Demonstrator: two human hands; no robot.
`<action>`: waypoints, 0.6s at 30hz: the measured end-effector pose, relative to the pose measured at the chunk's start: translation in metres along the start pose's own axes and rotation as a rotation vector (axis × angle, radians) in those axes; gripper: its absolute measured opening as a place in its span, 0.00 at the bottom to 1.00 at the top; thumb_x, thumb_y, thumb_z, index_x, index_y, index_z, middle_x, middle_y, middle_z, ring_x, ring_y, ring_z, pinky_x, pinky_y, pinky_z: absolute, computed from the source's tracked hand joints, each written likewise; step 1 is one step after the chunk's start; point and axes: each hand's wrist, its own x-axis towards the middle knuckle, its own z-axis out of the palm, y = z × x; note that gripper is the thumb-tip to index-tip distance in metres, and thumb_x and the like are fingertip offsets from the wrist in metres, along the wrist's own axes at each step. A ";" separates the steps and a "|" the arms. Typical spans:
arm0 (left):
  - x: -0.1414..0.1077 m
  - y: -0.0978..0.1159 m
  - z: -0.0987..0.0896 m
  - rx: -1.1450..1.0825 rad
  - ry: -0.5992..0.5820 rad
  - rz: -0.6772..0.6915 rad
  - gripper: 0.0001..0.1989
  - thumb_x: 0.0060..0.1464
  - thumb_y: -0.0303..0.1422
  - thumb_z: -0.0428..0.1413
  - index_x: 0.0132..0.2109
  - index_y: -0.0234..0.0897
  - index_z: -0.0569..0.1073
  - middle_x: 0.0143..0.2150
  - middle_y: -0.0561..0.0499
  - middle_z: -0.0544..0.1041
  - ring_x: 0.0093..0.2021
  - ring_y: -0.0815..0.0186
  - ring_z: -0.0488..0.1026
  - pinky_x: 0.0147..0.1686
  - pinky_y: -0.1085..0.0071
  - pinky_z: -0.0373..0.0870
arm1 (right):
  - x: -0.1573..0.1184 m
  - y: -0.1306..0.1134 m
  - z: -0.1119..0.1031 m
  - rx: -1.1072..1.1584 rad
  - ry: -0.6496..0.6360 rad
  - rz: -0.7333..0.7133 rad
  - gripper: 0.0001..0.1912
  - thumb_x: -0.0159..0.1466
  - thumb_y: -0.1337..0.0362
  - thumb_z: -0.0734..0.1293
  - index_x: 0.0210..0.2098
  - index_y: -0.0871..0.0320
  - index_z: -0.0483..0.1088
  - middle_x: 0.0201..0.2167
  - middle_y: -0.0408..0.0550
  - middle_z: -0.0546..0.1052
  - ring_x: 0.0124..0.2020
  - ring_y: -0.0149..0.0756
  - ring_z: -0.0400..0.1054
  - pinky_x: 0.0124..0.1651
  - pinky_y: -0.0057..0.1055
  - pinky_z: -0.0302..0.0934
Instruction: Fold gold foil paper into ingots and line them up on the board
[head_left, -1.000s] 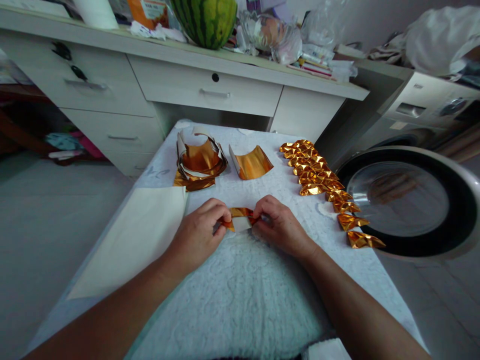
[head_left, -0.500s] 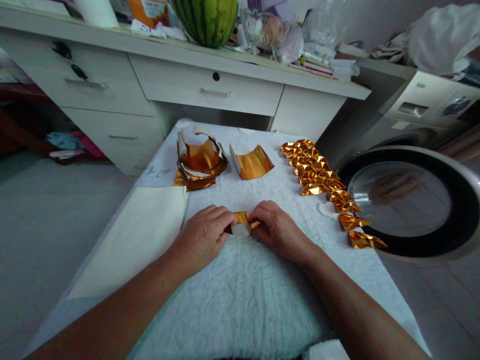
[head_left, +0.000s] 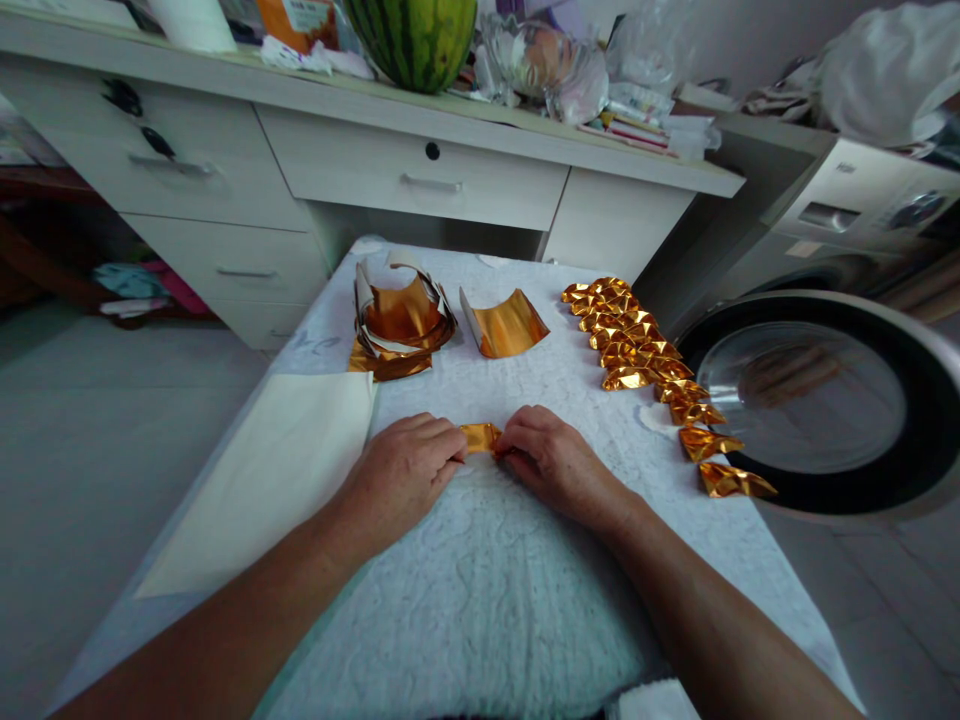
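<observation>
Between my two hands lies a small folded strip of gold foil paper point(head_left: 480, 437), flat against the cloth. My left hand point(head_left: 409, 465) is closed on its left end, the thumb and fingers pinching. The right end is pinched by my right hand point(head_left: 551, 455). Parts of the strip are hidden under the fingers. Beyond my hands, a curved sheet of gold foil paper point(head_left: 510, 325) rests by itself. To its left is a stack of curled gold sheets point(head_left: 401, 320) with pale undersides. Several folded gold foil pieces point(head_left: 630, 335) overlap in rows on the right.
A light patterned cloth point(head_left: 487, 590) covers the table. Pale paper point(head_left: 277, 460) lies at its left. Behind stands a white desk point(head_left: 480, 185) with drawers, carrying a watermelon point(head_left: 411, 40) and plastic bags. An open washing machine door point(head_left: 817, 400) borders the table's right edge.
The near edge of the gold foil paper is folded over, so its pale underside no longer shows between my hands. Both hands stay at nearly the same spot.
</observation>
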 end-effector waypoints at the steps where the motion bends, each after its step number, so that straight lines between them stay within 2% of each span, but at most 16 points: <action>1: 0.000 0.000 0.000 0.004 -0.005 -0.004 0.07 0.55 0.22 0.56 0.31 0.37 0.69 0.31 0.53 0.73 0.36 0.64 0.69 0.36 0.68 0.63 | 0.000 0.000 0.000 -0.005 -0.002 -0.005 0.06 0.65 0.72 0.63 0.35 0.60 0.72 0.35 0.49 0.72 0.39 0.35 0.65 0.43 0.30 0.60; 7: 0.000 -0.002 -0.001 -0.010 -0.044 -0.059 0.04 0.58 0.26 0.55 0.36 0.37 0.74 0.33 0.52 0.73 0.38 0.63 0.69 0.39 0.67 0.65 | 0.001 0.000 0.000 -0.025 -0.010 0.003 0.08 0.66 0.72 0.62 0.37 0.61 0.73 0.33 0.49 0.72 0.37 0.35 0.65 0.41 0.30 0.59; 11: 0.001 -0.003 0.000 -0.029 -0.076 -0.076 0.06 0.60 0.27 0.53 0.39 0.38 0.76 0.35 0.51 0.73 0.40 0.62 0.70 0.41 0.66 0.66 | 0.001 0.002 0.003 -0.001 0.007 0.001 0.10 0.66 0.73 0.61 0.41 0.61 0.73 0.34 0.50 0.73 0.38 0.35 0.65 0.43 0.31 0.59; 18: 0.005 -0.002 -0.003 0.008 -0.125 -0.134 0.07 0.60 0.28 0.53 0.35 0.35 0.75 0.34 0.49 0.74 0.38 0.61 0.71 0.39 0.66 0.65 | 0.002 0.004 0.006 0.022 0.029 0.025 0.09 0.65 0.74 0.61 0.36 0.60 0.74 0.32 0.48 0.73 0.36 0.34 0.65 0.41 0.30 0.58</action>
